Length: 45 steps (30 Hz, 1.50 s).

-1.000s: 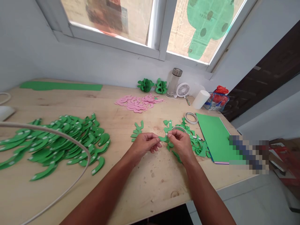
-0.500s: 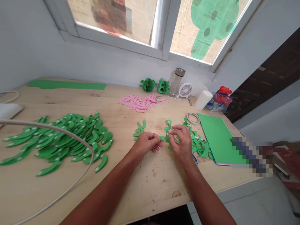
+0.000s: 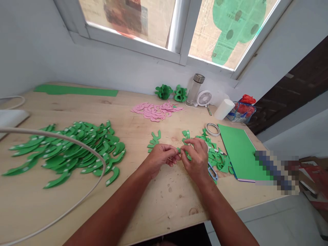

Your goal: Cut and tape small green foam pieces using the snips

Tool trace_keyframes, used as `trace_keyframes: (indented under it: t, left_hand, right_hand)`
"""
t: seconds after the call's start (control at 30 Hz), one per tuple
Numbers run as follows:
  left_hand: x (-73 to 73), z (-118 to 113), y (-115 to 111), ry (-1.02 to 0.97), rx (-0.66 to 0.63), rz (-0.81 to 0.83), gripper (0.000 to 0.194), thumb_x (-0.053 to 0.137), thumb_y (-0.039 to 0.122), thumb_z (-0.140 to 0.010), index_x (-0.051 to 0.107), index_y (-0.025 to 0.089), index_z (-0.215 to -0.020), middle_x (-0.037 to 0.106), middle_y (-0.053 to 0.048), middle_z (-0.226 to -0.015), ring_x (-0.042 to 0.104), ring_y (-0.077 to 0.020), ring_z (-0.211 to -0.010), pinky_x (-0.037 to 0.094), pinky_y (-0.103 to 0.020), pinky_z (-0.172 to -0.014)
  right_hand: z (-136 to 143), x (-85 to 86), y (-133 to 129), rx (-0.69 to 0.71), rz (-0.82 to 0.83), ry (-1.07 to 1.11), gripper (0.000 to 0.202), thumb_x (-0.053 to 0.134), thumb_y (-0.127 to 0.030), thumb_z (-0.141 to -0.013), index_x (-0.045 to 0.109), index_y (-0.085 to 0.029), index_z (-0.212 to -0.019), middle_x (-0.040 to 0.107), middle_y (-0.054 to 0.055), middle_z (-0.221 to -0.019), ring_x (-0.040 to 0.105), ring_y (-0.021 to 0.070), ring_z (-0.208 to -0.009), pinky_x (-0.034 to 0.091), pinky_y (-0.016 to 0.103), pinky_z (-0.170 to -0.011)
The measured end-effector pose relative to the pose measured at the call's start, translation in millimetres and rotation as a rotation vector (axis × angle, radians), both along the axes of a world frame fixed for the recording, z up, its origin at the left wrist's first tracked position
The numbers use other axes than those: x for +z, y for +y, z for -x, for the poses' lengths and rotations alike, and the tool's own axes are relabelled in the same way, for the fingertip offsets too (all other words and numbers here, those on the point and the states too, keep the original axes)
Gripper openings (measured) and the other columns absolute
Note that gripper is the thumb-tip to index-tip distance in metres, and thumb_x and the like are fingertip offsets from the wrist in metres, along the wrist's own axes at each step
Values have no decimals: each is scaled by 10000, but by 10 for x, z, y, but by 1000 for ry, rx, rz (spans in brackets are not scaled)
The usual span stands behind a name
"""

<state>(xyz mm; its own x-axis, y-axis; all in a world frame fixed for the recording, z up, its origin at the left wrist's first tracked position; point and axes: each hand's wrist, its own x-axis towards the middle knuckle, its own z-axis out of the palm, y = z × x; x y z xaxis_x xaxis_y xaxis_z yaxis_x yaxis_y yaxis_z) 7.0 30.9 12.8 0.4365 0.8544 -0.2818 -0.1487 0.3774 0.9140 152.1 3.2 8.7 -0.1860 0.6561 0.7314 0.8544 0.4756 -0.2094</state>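
My left hand (image 3: 164, 158) is closed, pinching a small green paper piece (image 3: 178, 149) near the table's middle. Close against it, my right hand (image 3: 195, 155) has its thumb and forefinger at the same piece; its other fingers are curled. Behind my left hand lies a branched green cutout (image 3: 154, 139). Green scraps (image 3: 217, 160) lie to the right of my right hand, with a blue-handled tool (image 3: 213, 173) at their near edge. A big pile of green cutouts with white patches (image 3: 82, 147) covers the left of the table.
Pink cutouts (image 3: 157, 111), two green paper balls (image 3: 164, 92), a bottle (image 3: 195, 89) and a small fan (image 3: 204, 98) stand or lie at the back. A tape roll (image 3: 212, 129) and green sheets (image 3: 243, 152) are at right. A white cable (image 3: 98, 177) arches over the left.
My right hand has moved left, its fingertips now meeting my left hand's at the green piece. More of the blue-handled tool shows. The view has shifted slightly.
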Motion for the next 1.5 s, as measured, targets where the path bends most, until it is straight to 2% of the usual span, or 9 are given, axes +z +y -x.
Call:
trace_keyframes:
  t: [0.5, 0.8, 1.0, 1.23, 1.5]
  left_hand:
    - [-5, -1, -9, 37, 2, -38, 168, 631, 301, -623, 614, 138, -585, 627, -44, -584, 521, -108, -496, 411, -220, -471]
    - [35, -4, -17, 33, -2, -44, 142, 606, 272, -617, 596, 148, -550, 574, -16, -523, 510, -111, -497, 398, -220, -471]
    - [66, 9, -34, 3, -7, -29, 138, 617, 266, -611, 605, 142, -553, 591, -21, -542, 526, -111, -506, 415, -227, -491]
    - [44, 26, -13, -26, -17, -7, 103, 606, 216, -622, 612, 137, -555, 612, -23, -558, 539, -106, -510, 420, -225, -502]
    - [27, 33, -2, -8, -17, -30, 132, 599, 235, -648, 622, 136, -564, 619, -27, -559, 536, -107, -511, 424, -229, -506]
  right_hand:
    - [15, -11, 1, -27, -5, -16, 122, 545, -128, -792, 615, -215, -741, 611, 66, -902, 496, 221, -926, 417, 398, -809]
    - [21, -21, 2, -27, -26, -49, 117, 558, -132, -783, 613, -220, -727, 622, 60, -895, 501, 221, -924, 403, 392, -796]
    - [19, -18, 5, -29, -30, -58, 126, 552, -125, -784, 613, -220, -727, 622, 57, -889, 498, 220, -921, 406, 387, -788]
    - [31, 1, -9, -19, -44, -79, 127, 556, -122, -787, 606, -215, -717, 626, 54, -877, 501, 220, -902, 410, 376, -770]
    - [17, 16, 2, 8, -32, -100, 124, 559, -123, -788, 609, -210, -715, 633, 49, -861, 499, 210, -891, 406, 367, -771]
